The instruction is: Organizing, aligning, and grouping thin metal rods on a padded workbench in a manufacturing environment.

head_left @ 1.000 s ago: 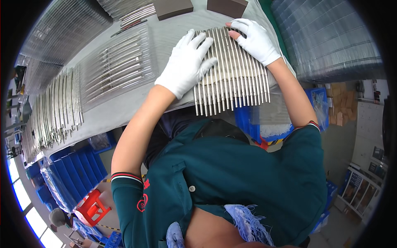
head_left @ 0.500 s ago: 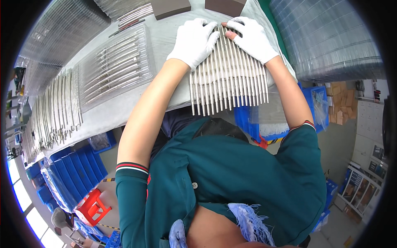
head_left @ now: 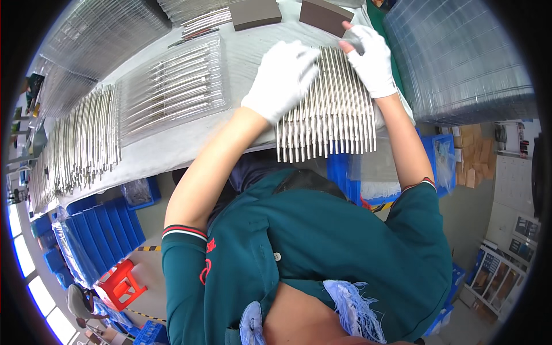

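Observation:
A row of slim silver metal rods lies side by side on the pale cloth, near ends jutting past the table's front edge. My left hand, in a white glove, lies over the upper left side of the row, fingers stretched toward the rods and slightly blurred. At the row's upper right, my right hand has its thumb and forefinger apart, with bare tips showing from the white glove. Nothing shows in its grip. Its fingertips are near a dark brown block.
Another brown block stands at the back. To the left are a clear plastic tray with rods and a loose row of rods. Stacked clear trays rise at right. Blue bins and a red stool are below.
My right hand has come away from the rods' upper end and opened to the right. My left hand stays at the row's left side, its fingers shifted. The whole view has moved slightly.

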`<move>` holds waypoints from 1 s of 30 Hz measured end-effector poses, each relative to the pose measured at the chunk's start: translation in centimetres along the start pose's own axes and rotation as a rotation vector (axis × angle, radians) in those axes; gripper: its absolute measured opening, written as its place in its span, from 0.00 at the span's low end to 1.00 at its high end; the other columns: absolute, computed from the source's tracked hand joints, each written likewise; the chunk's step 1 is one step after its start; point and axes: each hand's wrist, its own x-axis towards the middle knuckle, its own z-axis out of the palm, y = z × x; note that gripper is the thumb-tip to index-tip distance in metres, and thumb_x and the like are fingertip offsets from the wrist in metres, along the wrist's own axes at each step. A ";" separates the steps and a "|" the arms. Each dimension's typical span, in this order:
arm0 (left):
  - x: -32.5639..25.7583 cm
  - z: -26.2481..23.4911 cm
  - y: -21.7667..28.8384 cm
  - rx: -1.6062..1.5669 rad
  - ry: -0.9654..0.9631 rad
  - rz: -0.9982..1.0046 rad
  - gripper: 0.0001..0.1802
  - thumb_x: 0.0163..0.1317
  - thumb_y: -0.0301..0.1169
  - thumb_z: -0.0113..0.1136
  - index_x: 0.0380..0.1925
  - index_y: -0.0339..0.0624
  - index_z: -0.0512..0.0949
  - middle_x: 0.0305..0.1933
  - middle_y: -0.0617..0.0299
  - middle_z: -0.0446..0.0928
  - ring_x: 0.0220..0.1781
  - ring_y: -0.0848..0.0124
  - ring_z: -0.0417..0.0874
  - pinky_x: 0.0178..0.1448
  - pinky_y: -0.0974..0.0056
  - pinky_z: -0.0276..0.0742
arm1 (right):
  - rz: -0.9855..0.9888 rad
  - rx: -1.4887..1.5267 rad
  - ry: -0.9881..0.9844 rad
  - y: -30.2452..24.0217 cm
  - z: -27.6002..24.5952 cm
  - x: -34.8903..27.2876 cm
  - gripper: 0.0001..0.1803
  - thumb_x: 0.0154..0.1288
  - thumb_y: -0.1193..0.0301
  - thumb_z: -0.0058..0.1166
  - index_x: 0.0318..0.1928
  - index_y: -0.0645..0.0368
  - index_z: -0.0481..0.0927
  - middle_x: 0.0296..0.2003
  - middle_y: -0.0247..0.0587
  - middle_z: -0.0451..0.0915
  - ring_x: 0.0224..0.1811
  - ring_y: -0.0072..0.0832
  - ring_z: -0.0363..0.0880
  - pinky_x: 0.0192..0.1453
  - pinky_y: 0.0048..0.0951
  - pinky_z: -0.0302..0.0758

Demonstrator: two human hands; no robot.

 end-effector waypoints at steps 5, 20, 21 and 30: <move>-5.5 -3.7 7.4 -0.059 -0.366 0.004 0.36 0.57 0.47 0.63 0.57 0.30 0.69 0.63 0.40 0.67 0.68 0.47 0.65 0.72 0.50 0.58 | 0.186 -0.013 -0.003 0.8 -0.2 2.4 0.37 0.60 0.57 0.59 0.66 0.59 0.65 0.68 0.56 0.60 0.70 0.49 0.60 0.72 0.41 0.58; -7.2 -1.8 8.9 0.016 -0.281 0.003 0.29 0.51 0.27 0.57 0.55 0.26 0.69 0.58 0.41 0.69 0.64 0.49 0.68 0.71 0.50 0.61 | 0.070 0.132 -0.026 -1.5 0.7 0.5 0.29 0.62 0.61 0.61 0.64 0.44 0.71 0.46 0.42 0.81 0.38 0.27 0.80 0.49 0.25 0.74; -7.3 -1.7 8.9 0.012 -0.281 0.002 0.29 0.51 0.27 0.57 0.55 0.26 0.69 0.58 0.41 0.69 0.64 0.49 0.68 0.71 0.50 0.61 | 0.071 0.130 -0.029 -1.8 0.4 0.5 0.29 0.62 0.61 0.61 0.64 0.44 0.71 0.46 0.42 0.81 0.38 0.27 0.80 0.49 0.25 0.74; -7.6 -3.0 9.4 -0.061 -0.282 0.022 0.32 0.48 0.34 0.68 0.53 0.30 0.72 0.56 0.46 0.72 0.62 0.51 0.72 0.68 0.53 0.67 | 0.363 0.647 -0.232 -3.2 -4.1 -0.1 0.29 0.60 0.68 0.63 0.62 0.54 0.74 0.56 0.37 0.77 0.56 0.26 0.74 0.61 0.27 0.70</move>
